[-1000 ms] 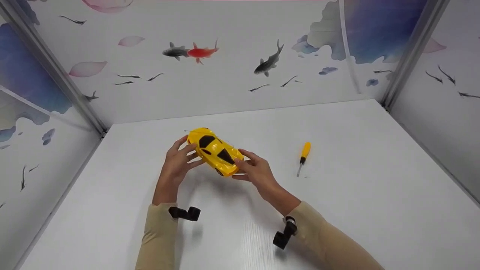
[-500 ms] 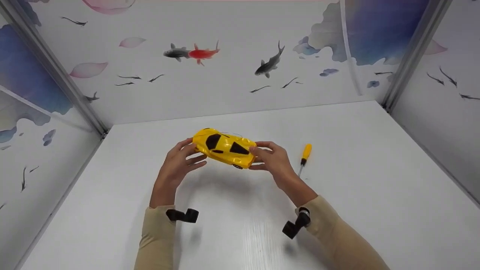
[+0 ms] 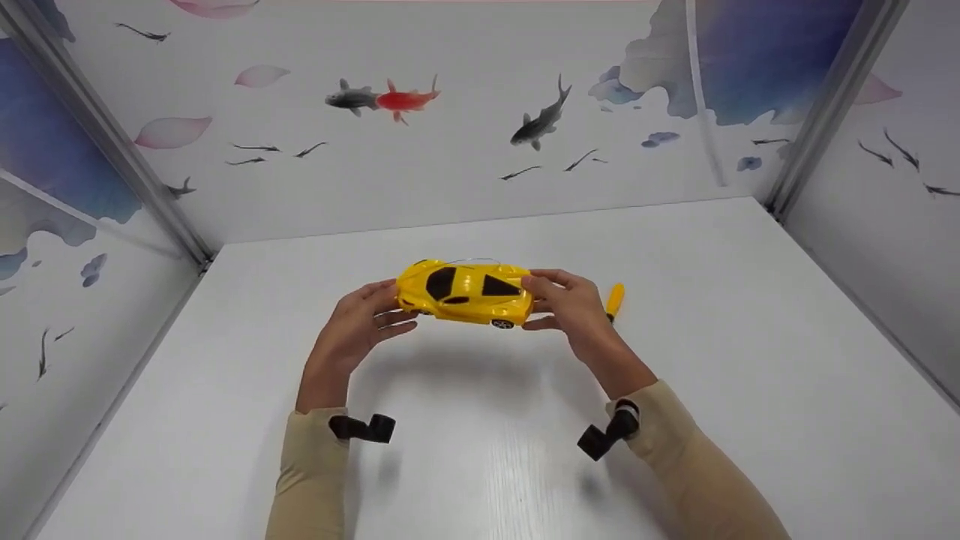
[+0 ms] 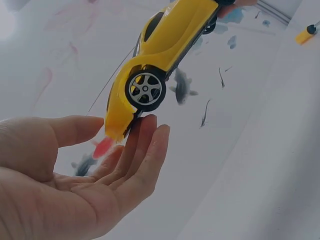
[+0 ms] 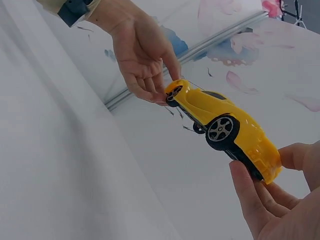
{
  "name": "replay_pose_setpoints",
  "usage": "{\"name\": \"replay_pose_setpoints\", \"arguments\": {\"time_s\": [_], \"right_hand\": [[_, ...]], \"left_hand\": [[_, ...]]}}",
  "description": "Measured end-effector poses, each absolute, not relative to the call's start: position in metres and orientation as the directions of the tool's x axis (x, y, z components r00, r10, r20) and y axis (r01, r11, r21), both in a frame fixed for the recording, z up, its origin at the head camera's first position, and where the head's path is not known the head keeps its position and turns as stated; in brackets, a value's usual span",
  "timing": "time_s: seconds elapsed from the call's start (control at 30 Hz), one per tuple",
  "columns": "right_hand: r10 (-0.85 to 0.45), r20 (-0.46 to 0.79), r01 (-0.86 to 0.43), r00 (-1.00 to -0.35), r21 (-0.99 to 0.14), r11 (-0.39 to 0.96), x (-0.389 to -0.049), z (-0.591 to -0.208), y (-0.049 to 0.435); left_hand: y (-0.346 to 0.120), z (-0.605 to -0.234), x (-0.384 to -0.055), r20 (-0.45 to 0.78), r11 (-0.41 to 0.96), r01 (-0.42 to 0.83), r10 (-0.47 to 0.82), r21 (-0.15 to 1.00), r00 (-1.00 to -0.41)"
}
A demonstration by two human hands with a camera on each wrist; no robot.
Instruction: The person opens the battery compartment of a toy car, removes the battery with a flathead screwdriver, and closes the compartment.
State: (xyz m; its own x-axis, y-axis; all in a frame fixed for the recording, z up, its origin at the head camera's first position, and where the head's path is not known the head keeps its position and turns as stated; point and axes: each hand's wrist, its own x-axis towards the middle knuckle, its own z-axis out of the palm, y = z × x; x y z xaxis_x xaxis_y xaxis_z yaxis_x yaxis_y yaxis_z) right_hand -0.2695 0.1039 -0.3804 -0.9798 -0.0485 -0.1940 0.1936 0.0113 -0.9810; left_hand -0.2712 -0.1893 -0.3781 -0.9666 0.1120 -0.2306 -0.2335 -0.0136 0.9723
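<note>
A yellow toy car (image 3: 469, 294) with black windows is held up over the white table, roughly level, its side toward me. My left hand (image 3: 351, 324) pinches one end, thumb on top and fingers beneath, as the left wrist view shows with the silver-spoked wheel (image 4: 145, 88) just above the fingertips. The other end sits between the thumb and fingers of my right hand (image 3: 576, 306). A thin wire (image 3: 474, 261) runs along the car's far side. In the right wrist view, the dark underside (image 5: 240, 156) is partly visible.
A screwdriver (image 3: 616, 300) with a yellow handle lies on the table (image 3: 720, 360) just beyond my right hand, its shaft hidden. Walls printed with fish and petals (image 3: 450, 172) enclose the back and sides. A small black camera is strapped to each wrist.
The toy car has swung from slanted to nearly level and shifted right. My right hand has moved right and slightly away, covering the screwdriver's shaft; both hands keep hold.
</note>
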Motion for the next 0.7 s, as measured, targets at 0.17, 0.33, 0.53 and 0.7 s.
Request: {"name": "replay_pose_setpoints", "arguments": {"time_s": [0.17,0.33,0.53,0.7], "right_hand": [[-0.053,-0.209,0.208,-0.976,-0.978,0.020,-0.270,-0.376,0.115],[-0.067,-0.230,0.228,-0.971,-0.973,0.044,-0.272,-0.374,0.125],[-0.103,-0.242,0.237,-0.965,-0.970,0.057,-0.275,-0.372,0.134],[-0.127,-0.248,0.241,-0.960,-0.968,0.069,-0.278,-0.372,0.138]], "left_hand": [[-0.186,-0.380,-0.272,-0.232,-0.047,-0.239,0.130,0.970,-0.964],[-0.181,-0.380,-0.272,-0.202,-0.082,-0.220,0.185,0.972,-0.962],[-0.183,-0.383,-0.271,-0.121,-0.091,-0.154,0.298,0.984,-0.947],[-0.184,-0.387,-0.270,-0.067,-0.088,-0.105,0.360,0.990,-0.930]]}}
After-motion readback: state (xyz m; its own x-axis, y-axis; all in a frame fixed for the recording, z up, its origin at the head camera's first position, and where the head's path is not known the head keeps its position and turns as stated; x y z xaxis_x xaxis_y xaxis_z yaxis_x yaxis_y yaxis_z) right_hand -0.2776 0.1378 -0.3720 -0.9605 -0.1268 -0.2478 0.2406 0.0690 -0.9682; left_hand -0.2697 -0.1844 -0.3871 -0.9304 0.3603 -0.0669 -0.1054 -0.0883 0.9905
